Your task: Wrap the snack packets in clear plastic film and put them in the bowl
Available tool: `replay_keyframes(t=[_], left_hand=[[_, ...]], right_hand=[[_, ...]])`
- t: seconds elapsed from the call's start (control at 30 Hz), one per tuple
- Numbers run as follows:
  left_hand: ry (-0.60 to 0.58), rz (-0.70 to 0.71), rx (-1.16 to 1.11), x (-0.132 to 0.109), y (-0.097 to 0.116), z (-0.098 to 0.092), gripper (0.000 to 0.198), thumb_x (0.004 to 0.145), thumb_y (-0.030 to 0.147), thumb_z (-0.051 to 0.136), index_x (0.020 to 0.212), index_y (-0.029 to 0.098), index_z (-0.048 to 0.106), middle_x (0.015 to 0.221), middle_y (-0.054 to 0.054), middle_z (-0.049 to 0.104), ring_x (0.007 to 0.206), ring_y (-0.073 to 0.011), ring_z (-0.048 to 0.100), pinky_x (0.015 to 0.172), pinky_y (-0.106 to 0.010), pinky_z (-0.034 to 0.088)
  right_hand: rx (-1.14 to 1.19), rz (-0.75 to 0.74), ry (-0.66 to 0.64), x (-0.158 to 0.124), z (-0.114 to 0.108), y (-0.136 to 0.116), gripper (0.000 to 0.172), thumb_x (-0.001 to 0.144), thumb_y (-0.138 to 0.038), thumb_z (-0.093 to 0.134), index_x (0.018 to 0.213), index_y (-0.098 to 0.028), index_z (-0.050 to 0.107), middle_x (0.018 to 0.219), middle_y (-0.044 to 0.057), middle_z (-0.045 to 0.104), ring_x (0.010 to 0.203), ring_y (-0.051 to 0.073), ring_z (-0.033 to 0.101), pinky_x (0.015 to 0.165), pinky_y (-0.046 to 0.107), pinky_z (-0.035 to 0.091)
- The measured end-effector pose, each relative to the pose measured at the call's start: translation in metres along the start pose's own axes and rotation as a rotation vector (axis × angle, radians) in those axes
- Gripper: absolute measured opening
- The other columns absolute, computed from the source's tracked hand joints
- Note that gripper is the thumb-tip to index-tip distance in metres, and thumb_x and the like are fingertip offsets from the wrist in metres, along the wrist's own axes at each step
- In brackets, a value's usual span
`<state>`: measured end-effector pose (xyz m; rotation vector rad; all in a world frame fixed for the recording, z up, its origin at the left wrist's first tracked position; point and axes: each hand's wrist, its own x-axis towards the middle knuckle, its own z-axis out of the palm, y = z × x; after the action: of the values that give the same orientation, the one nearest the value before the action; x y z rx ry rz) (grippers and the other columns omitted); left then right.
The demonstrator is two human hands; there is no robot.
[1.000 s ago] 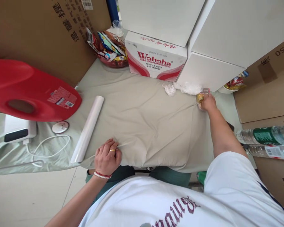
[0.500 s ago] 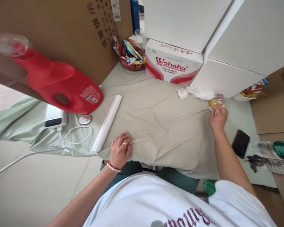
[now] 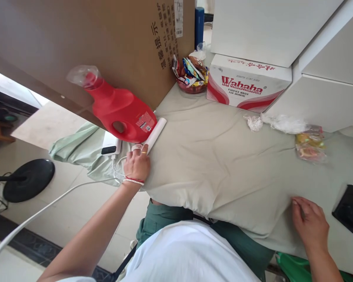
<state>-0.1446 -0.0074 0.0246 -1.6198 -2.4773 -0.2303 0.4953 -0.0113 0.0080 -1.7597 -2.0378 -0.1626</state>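
My left hand (image 3: 137, 164) is closed over the near end of a white roll (image 3: 156, 132) that lies on the pale green cloth (image 3: 211, 156) over the table, beside a red detergent jug (image 3: 120, 111). My right hand (image 3: 310, 225) rests palm down on the cloth near the front edge with its fingers loosely spread and nothing in it. A black phone (image 3: 351, 207) lies just to its right. A clear snack packet (image 3: 310, 143) sits on the cloth farther back, apart from both hands.
A white power bank (image 3: 110, 143) with a white cable (image 3: 47, 207) lies left of the roll. Crumpled plastic (image 3: 270, 122), a Wahaha carton (image 3: 247, 84), a snack bowl (image 3: 191, 74) and white boxes (image 3: 326, 94) line the back. A large cardboard box (image 3: 106, 47) stands left. A black round base (image 3: 29, 180) sits on the floor.
My left hand left the cloth's front edge and moved left onto the roll's near end. My right hand let go of the snack packet and drew back to the front edge.
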Motion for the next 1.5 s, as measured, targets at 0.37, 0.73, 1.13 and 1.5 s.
replay_keyframes(t=[0.37, 0.73, 1.13, 1.5], left_hand=[[-0.079, 0.130, -0.281, 0.125, 0.145, -0.001, 0.040, 0.098, 0.022, 0.043, 0.131, 0.012, 0.064, 0.127, -0.019, 0.068, 0.123, -0.0339, 0.060, 0.106, -0.052, 0.047], [-0.208, 0.176, -0.436, 0.321, 0.237, 0.056, 0.064, 0.093, 0.023, 0.059, 0.154, 0.008, 0.047, 0.155, -0.027, 0.046, 0.133, -0.0363, 0.055, 0.111, -0.052, 0.039], [0.067, 0.220, -0.586, 0.185, 0.188, 0.052, 0.023, 0.099, 0.028, 0.060, 0.115, 0.014, 0.067, 0.123, -0.017, 0.060, 0.118, -0.0305, 0.060, 0.105, -0.043, 0.048], [0.000, 0.395, -1.149, 0.023, 0.204, -0.029, 0.020, 0.099, 0.040, 0.065, 0.098, 0.022, 0.073, 0.100, -0.006, 0.066, 0.094, -0.0179, 0.064, 0.088, -0.031, 0.052]], right_hand=[[-0.034, 0.076, 0.051, -0.013, 0.027, -0.025, 0.020, 0.094, -0.034, 0.053, 0.099, -0.022, 0.068, 0.098, 0.015, 0.071, 0.096, 0.036, 0.066, 0.092, 0.052, 0.049], [-0.090, -0.028, 0.082, -0.012, 0.027, -0.028, 0.012, 0.097, -0.025, 0.054, 0.101, -0.022, 0.064, 0.097, 0.014, 0.070, 0.096, 0.033, 0.065, 0.090, 0.047, 0.049], [-0.098, -0.051, 0.110, -0.013, 0.030, -0.024, 0.013, 0.098, -0.025, 0.054, 0.101, -0.017, 0.065, 0.098, 0.014, 0.069, 0.096, 0.030, 0.063, 0.091, 0.044, 0.047], [-0.060, -0.024, 0.127, -0.014, 0.033, -0.026, 0.015, 0.099, -0.025, 0.053, 0.100, -0.017, 0.066, 0.099, 0.014, 0.068, 0.096, 0.030, 0.061, 0.092, 0.046, 0.048]])
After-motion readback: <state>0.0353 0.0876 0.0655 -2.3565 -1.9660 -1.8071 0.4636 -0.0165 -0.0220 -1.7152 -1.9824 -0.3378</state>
